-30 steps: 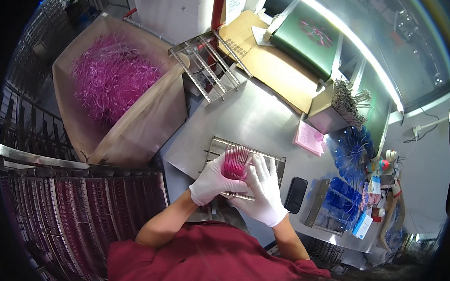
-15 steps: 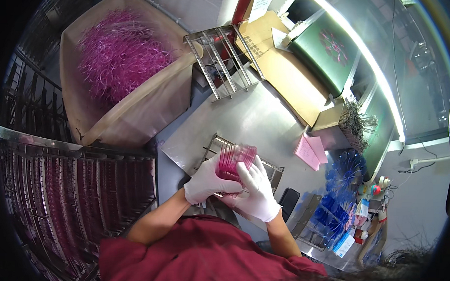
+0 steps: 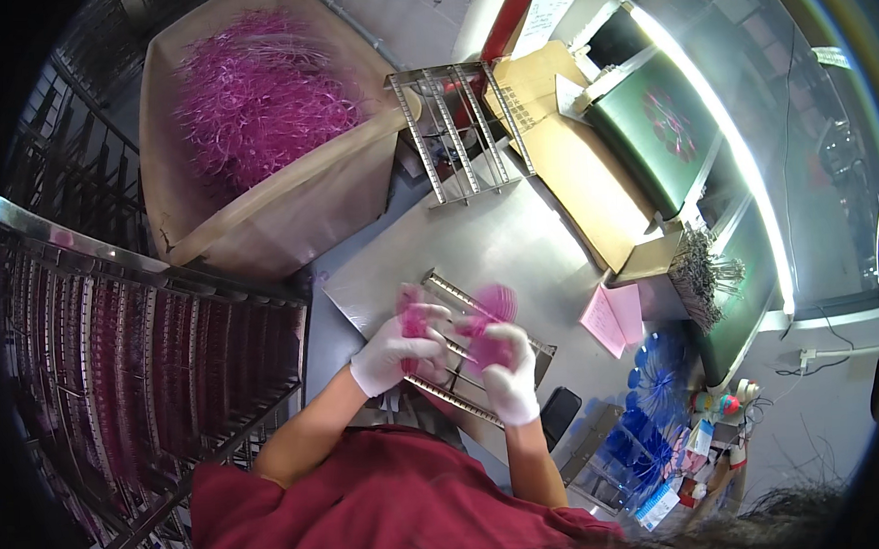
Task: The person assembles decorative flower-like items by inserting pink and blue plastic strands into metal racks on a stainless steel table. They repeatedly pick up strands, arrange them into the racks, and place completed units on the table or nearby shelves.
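Observation:
My left hand (image 3: 396,358), in a white glove, is closed on a small bunch of pink translucent discs (image 3: 413,319). A little to the right, my gloved right hand (image 3: 512,376) grips a larger stack of pink discs (image 3: 497,309), whose round outline is smeared by motion. A small gap lies between the two hands. Beneath them rests a metal slotted rack (image 3: 460,402) with notched rails, partly covered by the hands and discs. It lies on a steel table (image 3: 381,276).
A big beige bin (image 3: 293,226) of pink-purple strips stands far left. Another metal rack (image 3: 464,138) sits at the table's far edge. Filled racks (image 3: 162,381) line the left. To the right are a pink paper (image 3: 610,317), a black phone (image 3: 560,411) and blue discs (image 3: 647,403).
The single stack of pink discs held between both hands is now split, part in each hand. My hands have moved apart, uncovering more of the rack. The whole view has shifted slightly.

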The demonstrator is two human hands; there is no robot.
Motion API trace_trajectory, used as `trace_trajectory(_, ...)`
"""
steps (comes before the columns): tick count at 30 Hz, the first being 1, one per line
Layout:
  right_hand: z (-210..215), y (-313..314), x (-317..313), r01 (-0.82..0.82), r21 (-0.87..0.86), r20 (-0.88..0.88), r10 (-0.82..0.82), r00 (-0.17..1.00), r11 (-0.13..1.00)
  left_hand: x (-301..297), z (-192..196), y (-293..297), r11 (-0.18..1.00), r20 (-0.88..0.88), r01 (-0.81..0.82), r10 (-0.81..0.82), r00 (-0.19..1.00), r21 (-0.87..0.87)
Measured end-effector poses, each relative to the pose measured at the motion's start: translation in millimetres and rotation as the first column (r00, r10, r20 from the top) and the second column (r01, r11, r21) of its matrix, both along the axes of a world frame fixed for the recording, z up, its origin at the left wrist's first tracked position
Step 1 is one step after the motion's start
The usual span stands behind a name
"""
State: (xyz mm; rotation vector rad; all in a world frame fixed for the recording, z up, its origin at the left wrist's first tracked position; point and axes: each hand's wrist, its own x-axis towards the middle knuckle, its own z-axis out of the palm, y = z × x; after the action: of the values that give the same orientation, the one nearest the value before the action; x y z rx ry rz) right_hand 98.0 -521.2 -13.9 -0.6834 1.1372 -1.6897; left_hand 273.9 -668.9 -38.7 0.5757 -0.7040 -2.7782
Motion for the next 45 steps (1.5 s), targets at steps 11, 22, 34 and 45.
trace_trajectory(11,-72.7,-89.9,-29.9,0.059,0.234,-0.406,0.043,0.913,0.970,25.8,-49.3,14.0,0.920,0.262,-0.393,0.375,0.889,0.015)
trace_trajectory(22,-81.9,-110.2,12.1,0.312,0.115,-0.785,-0.106,0.610,0.943,25.2,-60.7,27.0,0.908,0.286,-0.406,0.417,0.863,-0.100)
trace_trajectory(34,-91.2,-33.1,-29.9,0.266,0.168,-0.893,0.033,0.449,0.949,24.6,-64.0,27.5,0.930,0.297,-0.338,0.367,0.882,-0.145)
trace_trajectory(45,-54.1,1.6,-48.6,0.225,0.283,-0.925,0.203,0.321,0.932,-14.3,10.6,6.3,0.946,0.234,0.029,0.050,0.971,-0.324)
